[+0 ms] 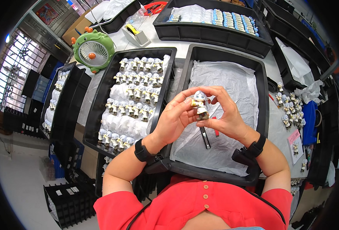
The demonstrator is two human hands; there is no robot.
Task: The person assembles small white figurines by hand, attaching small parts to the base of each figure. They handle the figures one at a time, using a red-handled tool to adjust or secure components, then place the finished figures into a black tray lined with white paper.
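Both my hands hold one small figurine [201, 107] with pale hair, a white outfit and a dark base, upright over a black tray [264, 111] lined with white paper. My left hand [171, 120] is closed, its fingertips pinching the figurine's left side. On the other side, my right hand [230, 120] curls around it, thumb by the base and fingers near the head. Beneath my hands, a slim black-and-silver tool [205, 138] lies on the paper [230, 149]. Beside it is a red object [216, 130], partly hidden by my right hand.
Rows of similar figurines fill a black tray [169, 76] at left. A green fan [94, 50] and a tape dispenser [136, 35] stand behind. Another figurine tray [211, 37] sits at the back. Loose figurines [290, 107] cluster at right near a blue container [310, 120].
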